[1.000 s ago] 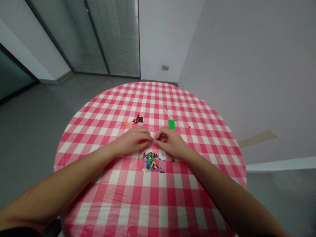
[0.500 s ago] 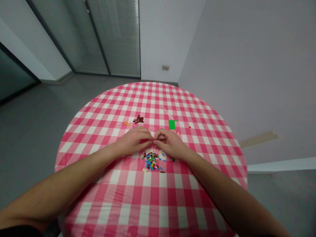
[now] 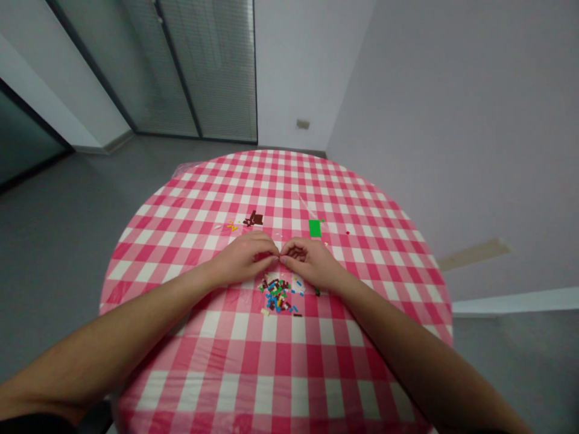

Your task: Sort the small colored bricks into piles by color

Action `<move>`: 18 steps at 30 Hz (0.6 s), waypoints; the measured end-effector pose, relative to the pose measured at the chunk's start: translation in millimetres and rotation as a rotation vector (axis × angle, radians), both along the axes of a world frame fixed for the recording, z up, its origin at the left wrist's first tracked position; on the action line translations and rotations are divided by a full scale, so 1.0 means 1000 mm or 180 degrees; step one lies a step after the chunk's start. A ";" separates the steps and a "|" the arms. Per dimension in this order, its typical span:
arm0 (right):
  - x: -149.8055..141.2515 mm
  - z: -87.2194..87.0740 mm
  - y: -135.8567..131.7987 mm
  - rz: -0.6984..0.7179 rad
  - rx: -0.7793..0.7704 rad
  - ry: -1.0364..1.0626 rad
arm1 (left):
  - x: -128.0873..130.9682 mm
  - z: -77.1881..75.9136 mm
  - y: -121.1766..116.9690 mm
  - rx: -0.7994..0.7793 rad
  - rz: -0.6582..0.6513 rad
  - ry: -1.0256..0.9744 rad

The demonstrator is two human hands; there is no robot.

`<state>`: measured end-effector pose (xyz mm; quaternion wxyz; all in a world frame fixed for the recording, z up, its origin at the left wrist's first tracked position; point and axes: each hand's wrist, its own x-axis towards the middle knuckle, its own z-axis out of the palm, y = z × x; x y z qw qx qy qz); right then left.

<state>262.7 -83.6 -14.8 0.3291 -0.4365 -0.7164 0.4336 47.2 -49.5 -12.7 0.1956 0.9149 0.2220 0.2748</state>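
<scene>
My left hand [image 3: 248,256] and my right hand [image 3: 310,260] meet fingertip to fingertip over the table, both closed in a pinch. Whatever lies between the fingertips is too small and hidden to name. Just below them, on the near side, is a loose pile of small building bricks [image 3: 277,295] in blue, green, brown, white and other colours. Beyond my left hand lie dark brown pieces [image 3: 256,219] and a few yellow pieces [image 3: 232,226]. A flat green plate [image 3: 315,228] rests on the cloth past my right hand.
A round table with a red-and-white checked cloth [image 3: 271,361] carries everything. A single small red piece [image 3: 348,232] lies to the right of the green plate. Behind the table are a glass partition [image 3: 217,72] and a plain wall [image 3: 452,108].
My fingertips have come slightly closer together and shifted a touch to the left. The pile and the other pieces stay where they were.
</scene>
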 end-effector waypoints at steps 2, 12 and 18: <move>0.000 0.000 0.000 0.0018 -0.0011 -0.0018 | 0.000 0.000 0.000 -0.0013 0.0001 -0.0002; 0.001 -0.001 0.001 0.0013 0.0110 -0.0157 | -0.001 -0.002 0.001 -0.0118 0.0029 -0.0005; 0.001 0.000 0.001 -0.0005 0.0093 -0.0175 | -0.001 -0.001 0.002 -0.0119 0.0022 0.0020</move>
